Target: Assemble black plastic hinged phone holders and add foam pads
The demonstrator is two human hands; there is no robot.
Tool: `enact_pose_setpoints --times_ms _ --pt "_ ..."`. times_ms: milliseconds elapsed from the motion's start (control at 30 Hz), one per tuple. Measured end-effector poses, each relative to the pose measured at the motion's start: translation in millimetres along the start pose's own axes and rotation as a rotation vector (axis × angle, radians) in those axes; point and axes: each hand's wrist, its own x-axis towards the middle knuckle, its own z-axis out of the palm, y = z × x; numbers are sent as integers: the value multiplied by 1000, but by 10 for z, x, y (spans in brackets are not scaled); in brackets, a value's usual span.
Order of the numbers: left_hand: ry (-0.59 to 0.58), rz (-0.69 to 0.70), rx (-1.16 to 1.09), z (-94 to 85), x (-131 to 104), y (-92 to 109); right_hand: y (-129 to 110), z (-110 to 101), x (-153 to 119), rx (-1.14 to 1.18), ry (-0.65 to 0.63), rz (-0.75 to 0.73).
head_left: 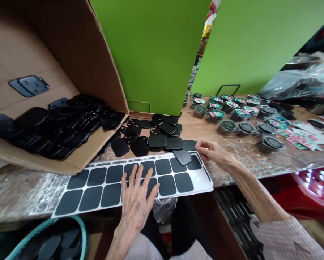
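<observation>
The sheet (pixel 202 180), white with black stickers (pixel 90 200) in two rows, lies along the near edge of the bench (pixel 26 196); clock directions are taken from its middle. My left hand (pixel 137 195) rests at the centre, palm down, fingers spread apart on the stickers. My right hand (pixel 207 150), at 2 o'clock, has thumb and fingers drawn together beside the sheet's far corner; whether anything is pinched between them I cannot tell. One plate (pixel 182 156) overlaps the far edge between my hands. At 1 o'clock, more plates (pixel 157 141) lie in a loose heap. Farther out: a carton (pixel 105 144) of black pieces at 10 o'clock, a green panel (pixel 153 50) at 12, lidded tubs (pixel 228 125) at 2, cards (pixel 303 139) between 2 and 3, and a basket (pixel 83 234) at 8.
</observation>
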Motion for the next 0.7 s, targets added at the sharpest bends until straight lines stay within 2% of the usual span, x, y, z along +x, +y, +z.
enact_pose_setpoints --times_ms 100,200,333,433,567,700 --pt "10 21 6 22 3 -15 42 -28 -204 23 94 28" --pt "18 25 16 26 5 -20 -43 162 -290 -8 184 7" --pt "-13 3 38 8 2 -10 -249 516 -204 -54 261 -27" --pt "-17 4 45 2 -9 -2 -287 605 -90 -7 265 -1" --pt "10 -1 32 10 -15 1 -130 448 -20 173 177 70" --pt "34 12 9 41 -18 -24 74 127 -196 353 141 126"
